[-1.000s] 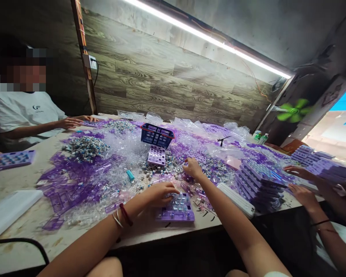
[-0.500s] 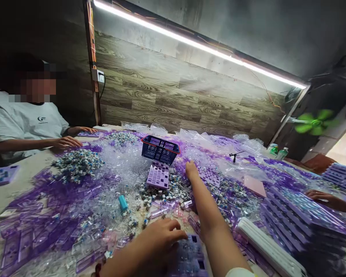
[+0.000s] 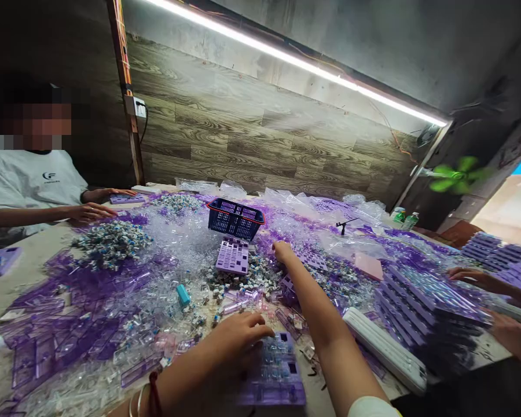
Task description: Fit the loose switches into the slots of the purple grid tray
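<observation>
A purple panel (image 3: 282, 370) with square openings and clear caps lies low in front of me. My left hand (image 3: 245, 336) is on its upper left part, fingers bent over the edge; their undersides are hidden. My right hand (image 3: 282, 253) reaches far forward over the table, its fingers curled in beside a heap of clear and purple pieces. Whatever they may hold is too small to make out. Left of that hand, a second purple panel (image 3: 232, 256) rests on a pile of small white-and-blue pieces (image 3: 260, 272). Another perforated panel (image 3: 312, 259) lies to the right, partly among loose pieces.
A dark basket (image 3: 234, 220) with a red rim stands ahead. To the right are a white bar (image 3: 384, 350), stacked purple panels (image 3: 421, 307) and another person's hand (image 3: 469, 277). A co-worker's hands (image 3: 91, 212) are at the left. A turquoise block (image 3: 183, 295) lies among scattered clear parts.
The view has swung slightly to the right, so most things sit further left. My right hand stays stretched forward with curled fingers, and my left hand remains at the near panel.
</observation>
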Motion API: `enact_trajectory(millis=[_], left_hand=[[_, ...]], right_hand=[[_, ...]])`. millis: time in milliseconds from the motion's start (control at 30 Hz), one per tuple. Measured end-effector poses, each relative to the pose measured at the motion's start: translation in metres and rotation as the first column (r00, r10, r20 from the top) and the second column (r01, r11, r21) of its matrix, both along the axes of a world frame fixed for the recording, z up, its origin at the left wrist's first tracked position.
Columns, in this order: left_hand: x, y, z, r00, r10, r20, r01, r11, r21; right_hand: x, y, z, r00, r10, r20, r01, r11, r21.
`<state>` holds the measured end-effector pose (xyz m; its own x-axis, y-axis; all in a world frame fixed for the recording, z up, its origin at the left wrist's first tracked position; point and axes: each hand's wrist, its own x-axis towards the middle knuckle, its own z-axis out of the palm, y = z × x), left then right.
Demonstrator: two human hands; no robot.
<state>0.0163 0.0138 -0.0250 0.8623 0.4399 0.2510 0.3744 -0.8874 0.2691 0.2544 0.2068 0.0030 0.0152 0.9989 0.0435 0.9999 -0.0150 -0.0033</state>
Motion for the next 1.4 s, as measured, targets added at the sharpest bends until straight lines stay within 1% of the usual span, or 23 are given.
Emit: enact_trajectory(millis=[167, 300, 367, 467, 600, 733, 833, 900, 1000, 1067, 1100, 1167, 1200, 1267, 1300, 1333, 1367, 1400], left_hand=[[0.000, 0.001, 0.002, 1.000, -0.016, -0.001, 0.016, 1.000, 0.004], [0.000, 0.001, 0.002, 0.998, -0.048, 0.029, 0.047, 0.999, 0.014], [-0.001, 0.001, 0.003, 0.998, -0.047, 0.033, 0.046, 0.999, 0.025], [-0.001, 0.000, 0.004, 0.998, -0.049, 0.036, 0.048, 0.998, 0.030], [0.000, -0.001, 0.005, 0.998, -0.040, 0.040, 0.039, 0.999, 0.014], [0.001, -0.002, 0.006, 0.999, -0.034, 0.042, 0.034, 0.999, 0.002], [0.000, -0.001, 0.006, 0.998, -0.037, 0.047, 0.037, 0.999, 0.004], [0.000, -0.001, 0.006, 0.998, -0.039, 0.040, 0.039, 0.999, 0.011], [0.000, -0.001, 0.006, 0.999, -0.037, 0.033, 0.036, 0.999, 0.030], [0.000, -0.001, 0.005, 0.999, -0.038, 0.035, 0.037, 0.999, 0.036], [-0.001, -0.001, 0.005, 0.999, -0.040, 0.034, 0.039, 0.999, 0.035], [-0.001, -0.001, 0.004, 0.998, -0.044, 0.036, 0.043, 0.999, 0.031], [-0.001, -0.001, 0.003, 0.998, -0.045, 0.040, 0.044, 0.999, 0.031], [-0.002, -0.001, 0.002, 0.998, -0.049, 0.050, 0.047, 0.998, 0.036], [-0.002, -0.001, 0.002, 0.997, -0.051, 0.056, 0.049, 0.998, 0.040], [-0.002, -0.001, 0.002, 0.997, -0.052, 0.060, 0.050, 0.998, 0.043], [-0.002, -0.001, 0.003, 0.997, -0.054, 0.059, 0.051, 0.998, 0.045], [-0.002, -0.001, 0.003, 0.997, -0.054, 0.053, 0.052, 0.998, 0.047]], right_hand=[[-0.009, -0.035, 0.009, 0.993, 0.120, -0.014, -0.121, 0.992, -0.031], [-0.011, -0.070, 0.020, 0.980, 0.200, -0.017, -0.199, 0.980, 0.012], [-0.007, -0.091, 0.027, 0.978, 0.208, -0.002, -0.207, 0.976, 0.065], [0.003, -0.124, 0.035, 0.983, 0.178, 0.050, -0.183, 0.971, 0.154], [0.010, -0.156, 0.037, 0.976, 0.172, 0.136, -0.192, 0.969, 0.157], [0.008, -0.171, 0.029, 0.962, 0.169, 0.214, -0.203, 0.968, 0.147], [0.002, -0.174, 0.022, 0.943, 0.131, 0.304, -0.189, 0.967, 0.170], [-0.003, -0.174, 0.019, 0.931, 0.132, 0.339, -0.204, 0.962, 0.184], [-0.009, -0.172, 0.020, 0.921, 0.158, 0.356, -0.242, 0.948, 0.206], [-0.008, -0.169, 0.026, 0.926, 0.135, 0.352, -0.235, 0.937, 0.259], [-0.005, -0.168, 0.031, 0.937, 0.105, 0.333, -0.213, 0.928, 0.305], [0.004, -0.165, 0.042, 0.974, 0.021, 0.223, -0.121, 0.887, 0.445], [0.011, -0.164, 0.048, 0.990, -0.016, 0.141, -0.061, 0.853, 0.519], [0.028, -0.160, 0.062, 0.998, -0.050, -0.039, 0.063, 0.762, 0.645], [0.038, -0.157, 0.069, 0.987, -0.062, -0.150, 0.149, 0.713, 0.685], [0.049, -0.154, 0.076, 0.951, -0.094, -0.296, 0.281, 0.664, 0.692], [0.059, -0.150, 0.081, 0.877, -0.141, -0.459, 0.440, 0.617, 0.652], [0.068, -0.146, 0.086, 0.830, -0.184, -0.527, 0.524, 0.582, 0.622]])
